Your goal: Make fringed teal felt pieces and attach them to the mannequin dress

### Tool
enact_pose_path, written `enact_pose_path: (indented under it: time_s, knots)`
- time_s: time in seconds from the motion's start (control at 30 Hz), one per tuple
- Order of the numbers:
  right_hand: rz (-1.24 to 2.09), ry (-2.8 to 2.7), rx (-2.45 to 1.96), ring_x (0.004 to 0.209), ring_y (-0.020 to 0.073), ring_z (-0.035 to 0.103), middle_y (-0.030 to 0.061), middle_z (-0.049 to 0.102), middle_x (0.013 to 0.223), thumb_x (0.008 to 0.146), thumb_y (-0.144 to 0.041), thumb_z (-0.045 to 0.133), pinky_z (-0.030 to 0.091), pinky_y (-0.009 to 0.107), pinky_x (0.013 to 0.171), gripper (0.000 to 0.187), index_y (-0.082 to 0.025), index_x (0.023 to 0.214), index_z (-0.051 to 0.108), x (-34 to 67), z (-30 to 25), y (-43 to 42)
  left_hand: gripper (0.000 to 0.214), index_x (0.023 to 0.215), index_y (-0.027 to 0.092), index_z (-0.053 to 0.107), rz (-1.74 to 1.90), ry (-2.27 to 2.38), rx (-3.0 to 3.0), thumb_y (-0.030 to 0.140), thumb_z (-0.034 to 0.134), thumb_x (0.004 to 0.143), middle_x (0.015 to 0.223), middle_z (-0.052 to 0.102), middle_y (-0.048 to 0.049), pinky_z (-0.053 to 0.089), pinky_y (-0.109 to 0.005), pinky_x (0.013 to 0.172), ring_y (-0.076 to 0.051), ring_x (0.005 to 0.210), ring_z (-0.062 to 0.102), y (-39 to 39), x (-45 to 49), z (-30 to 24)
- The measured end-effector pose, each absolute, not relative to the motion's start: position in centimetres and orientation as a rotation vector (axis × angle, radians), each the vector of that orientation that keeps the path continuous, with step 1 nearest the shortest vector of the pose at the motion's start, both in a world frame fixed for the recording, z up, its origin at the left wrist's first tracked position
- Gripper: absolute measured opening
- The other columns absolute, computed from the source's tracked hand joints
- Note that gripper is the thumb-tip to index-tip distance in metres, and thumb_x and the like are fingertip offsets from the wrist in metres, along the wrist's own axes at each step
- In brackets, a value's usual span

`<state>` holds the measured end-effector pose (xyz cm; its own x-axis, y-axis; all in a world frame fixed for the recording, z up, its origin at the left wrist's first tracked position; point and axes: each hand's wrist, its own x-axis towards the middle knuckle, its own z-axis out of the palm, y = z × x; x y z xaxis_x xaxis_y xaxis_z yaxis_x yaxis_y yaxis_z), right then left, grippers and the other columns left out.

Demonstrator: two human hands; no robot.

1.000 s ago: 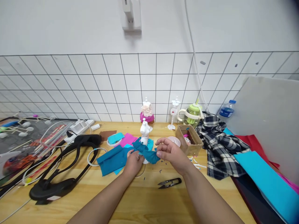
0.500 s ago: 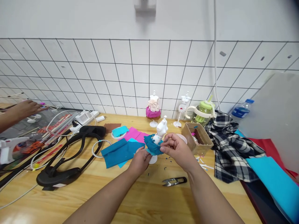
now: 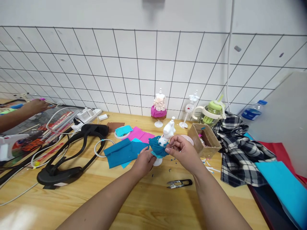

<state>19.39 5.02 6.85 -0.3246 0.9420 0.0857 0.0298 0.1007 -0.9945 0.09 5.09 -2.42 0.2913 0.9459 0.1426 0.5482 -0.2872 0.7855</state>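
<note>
In front of me a small white mannequin (image 3: 169, 129) leans to the right on its round base, wearing a gathered teal paper skirt (image 3: 157, 146). My left hand (image 3: 144, 161) pinches the skirt's lower left edge between thumb and fingers. On the other side, my right hand (image 3: 182, 150) grips the skirt's right edge with thumb and forefinger, its other fingers curled. Folded teal crepe paper (image 3: 122, 153) lies left of the mannequin, beside pink paper (image 3: 138, 134). Thread snips (image 3: 179, 183) rest on the table below my hands, near small teal scraps.
Behind stand a mannequin in a pink skirt (image 3: 158, 110) and a bare one (image 3: 192, 103). A cardboard box (image 3: 208, 145), green-lidded jug (image 3: 213, 111) and plaid cloth (image 3: 237, 153) are on the right. A black headset strap (image 3: 59, 179) and cables lie left; another person's hand (image 3: 38, 106) reaches in there.
My view has shifted slightly. The mannequin's skirt hangs a little lower and fuller between my hands, which keep nearly the same hold. The other person's hand has moved slightly.
</note>
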Motion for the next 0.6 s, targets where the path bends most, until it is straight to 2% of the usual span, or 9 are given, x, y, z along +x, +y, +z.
enact_pose_path:
  time_s: [0.2,0.43,0.6]
  knots:
    - [1.243,-1.557,-1.042,0.068,0.0138,0.052,-0.0015,0.064,0.077,0.07,-0.022,0.072,0.036,0.028,0.064,0.018,-0.022,0.079,0.055,19.2,6.57,5.11,0.03,0.101,0.029,0.07,0.778,1.305,2.156,0.021,0.045,0.089,0.101,0.073,-0.0034,0.023,-0.048,0.112,-0.024,0.106,0.06,5.05,-0.13,-2.56]
    - [1.141,-1.593,-1.11,0.065,0.0138,0.046,-0.0006,0.062,0.075,0.071,-0.025,0.072,0.034,0.028,0.06,0.015,-0.022,0.076,0.058,19.15,6.41,5.05,0.025,0.103,0.029,0.07,0.832,1.298,2.058,0.025,0.051,0.087,0.103,0.073,-0.0033,0.026,-0.047,0.111,-0.025,0.107,0.06,5.21,-0.04,-2.65]
    - [1.129,-1.589,-1.158,0.058,0.0124,0.044,-0.0007,0.059,0.07,0.071,-0.03,0.072,0.033,0.026,0.055,0.016,-0.021,0.075,0.059,19.19,6.31,4.97,0.028,0.104,0.029,0.069,0.789,1.298,2.152,0.021,0.048,0.088,0.109,0.071,-0.0023,0.026,-0.048,0.111,-0.023,0.11,0.059,5.3,-0.2,-2.91]
